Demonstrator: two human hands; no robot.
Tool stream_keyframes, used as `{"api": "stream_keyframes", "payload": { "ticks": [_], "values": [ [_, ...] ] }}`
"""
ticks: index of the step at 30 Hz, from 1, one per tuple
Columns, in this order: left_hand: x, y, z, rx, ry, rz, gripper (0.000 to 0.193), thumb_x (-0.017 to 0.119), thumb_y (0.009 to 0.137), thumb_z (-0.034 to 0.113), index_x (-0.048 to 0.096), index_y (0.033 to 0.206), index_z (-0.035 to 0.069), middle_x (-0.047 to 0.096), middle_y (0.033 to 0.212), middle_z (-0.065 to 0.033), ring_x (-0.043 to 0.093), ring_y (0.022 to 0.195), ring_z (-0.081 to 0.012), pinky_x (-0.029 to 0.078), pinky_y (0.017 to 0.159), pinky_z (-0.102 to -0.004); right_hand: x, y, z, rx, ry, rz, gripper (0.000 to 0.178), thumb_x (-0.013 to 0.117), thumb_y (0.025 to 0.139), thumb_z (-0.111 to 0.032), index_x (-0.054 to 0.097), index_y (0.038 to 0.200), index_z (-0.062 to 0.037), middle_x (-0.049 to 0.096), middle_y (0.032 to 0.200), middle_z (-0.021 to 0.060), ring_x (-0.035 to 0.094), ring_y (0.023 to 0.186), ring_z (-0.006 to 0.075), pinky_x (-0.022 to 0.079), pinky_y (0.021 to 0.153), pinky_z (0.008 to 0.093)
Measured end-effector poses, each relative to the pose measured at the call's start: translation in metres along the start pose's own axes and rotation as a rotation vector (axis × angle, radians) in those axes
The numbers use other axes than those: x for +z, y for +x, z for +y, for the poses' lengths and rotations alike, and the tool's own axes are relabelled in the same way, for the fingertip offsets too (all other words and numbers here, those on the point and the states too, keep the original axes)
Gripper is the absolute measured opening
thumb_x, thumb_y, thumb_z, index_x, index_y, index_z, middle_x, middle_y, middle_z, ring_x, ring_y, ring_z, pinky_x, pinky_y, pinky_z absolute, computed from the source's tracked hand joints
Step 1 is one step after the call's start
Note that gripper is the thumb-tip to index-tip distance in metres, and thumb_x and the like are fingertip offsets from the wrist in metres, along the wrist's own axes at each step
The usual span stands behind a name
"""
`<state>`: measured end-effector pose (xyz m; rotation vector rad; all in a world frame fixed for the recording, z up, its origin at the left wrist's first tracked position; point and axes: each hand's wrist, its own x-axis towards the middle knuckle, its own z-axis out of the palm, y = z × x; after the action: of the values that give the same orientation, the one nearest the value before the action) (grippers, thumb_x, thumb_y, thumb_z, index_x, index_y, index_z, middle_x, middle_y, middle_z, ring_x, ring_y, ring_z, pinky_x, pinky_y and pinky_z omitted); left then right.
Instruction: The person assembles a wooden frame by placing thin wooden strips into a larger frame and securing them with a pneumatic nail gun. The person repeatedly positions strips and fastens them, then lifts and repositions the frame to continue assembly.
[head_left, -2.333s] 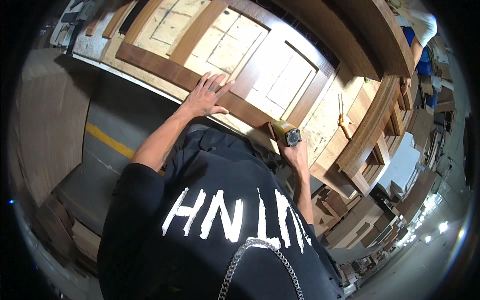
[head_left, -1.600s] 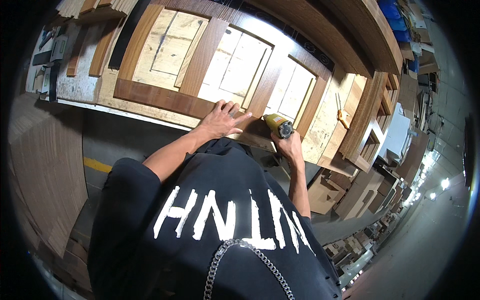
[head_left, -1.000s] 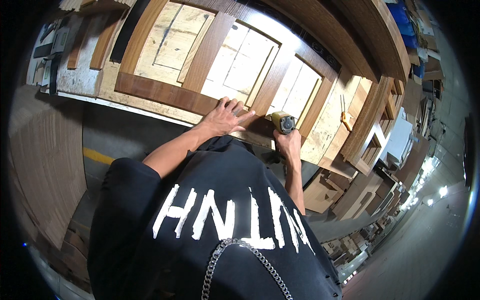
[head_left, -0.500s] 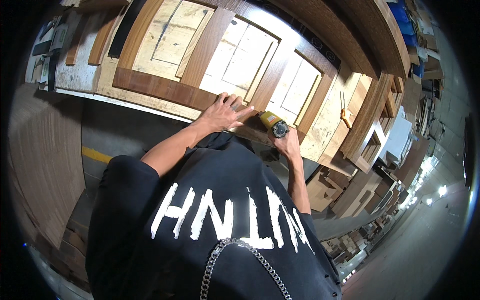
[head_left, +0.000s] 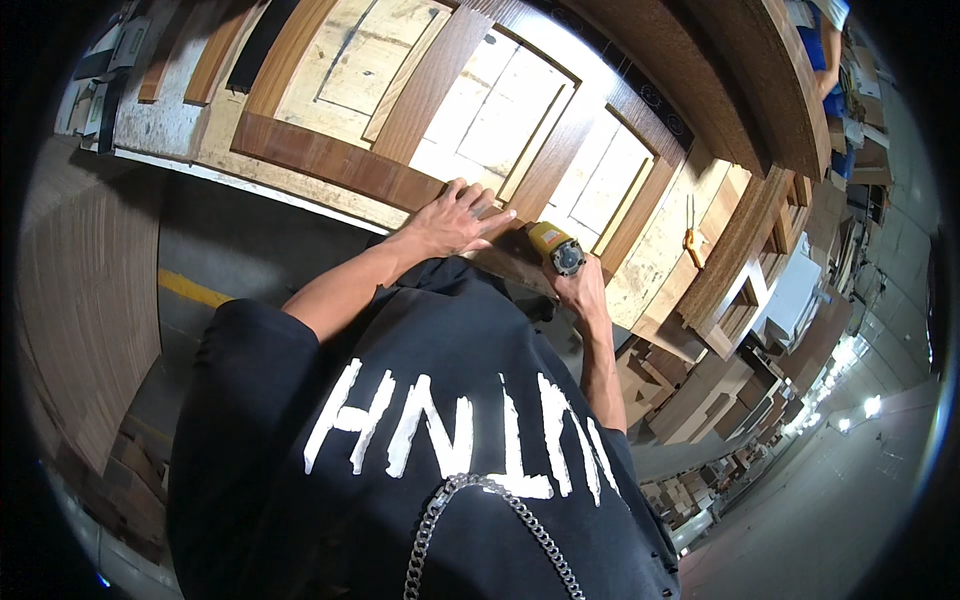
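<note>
Yellow tool in right hand, white lettering on shirt

1. L forearm bare, runs up twd approx 2 o'clock.
2. L hand palm down, fingers sprd, idx pointing approx 2 o'clock.
3. R forearm bare, runs up btwn 11 & 12 o'clock.
4. R hand curled in grip, approx 4 o'clock from L hand, apart.

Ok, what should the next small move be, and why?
I'd probably seat the yellow tool squarely on the wooden frame: the right hand grips it with its front end at the near rail, contact unclear, and the left hand rests on that rail close by.
</note>
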<state>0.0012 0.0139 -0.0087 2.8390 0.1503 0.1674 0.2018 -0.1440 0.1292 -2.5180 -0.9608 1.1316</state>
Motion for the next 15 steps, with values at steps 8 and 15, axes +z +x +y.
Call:
{"api": "stream_keyframes", "payload": {
  "ticks": [8,15],
  "values": [
    [-0.003,0.001,0.000,0.002,-0.040,-0.028,0.081,0.069,0.092,0.054,0.036,0.161,0.028,0.047,0.137,-0.0164,0.044,0.127,-0.0348,0.032,0.111,-0.0542,-0.002,0.003,-0.004,-0.070,-0.063,-0.045,0.033,0.076,0.079,-0.016,0.073,0.103,0.0059,0.074,0.085,0.0250,0.073,0.081,0.0392,0.057,0.076,0.0433],
    [0.000,0.001,-0.001,-0.006,-0.032,-0.031,0.080,0.072,0.090,0.049,0.038,0.160,0.029,0.047,0.137,-0.0139,0.043,0.127,-0.0332,0.032,0.111,-0.0538,0.001,0.007,-0.012,-0.093,-0.070,-0.047,0.032,0.075,0.080,-0.017,0.073,0.103,0.0050,0.073,0.085,0.0248,0.073,0.081,0.0393,0.057,0.075,0.0427]
  ]
}}
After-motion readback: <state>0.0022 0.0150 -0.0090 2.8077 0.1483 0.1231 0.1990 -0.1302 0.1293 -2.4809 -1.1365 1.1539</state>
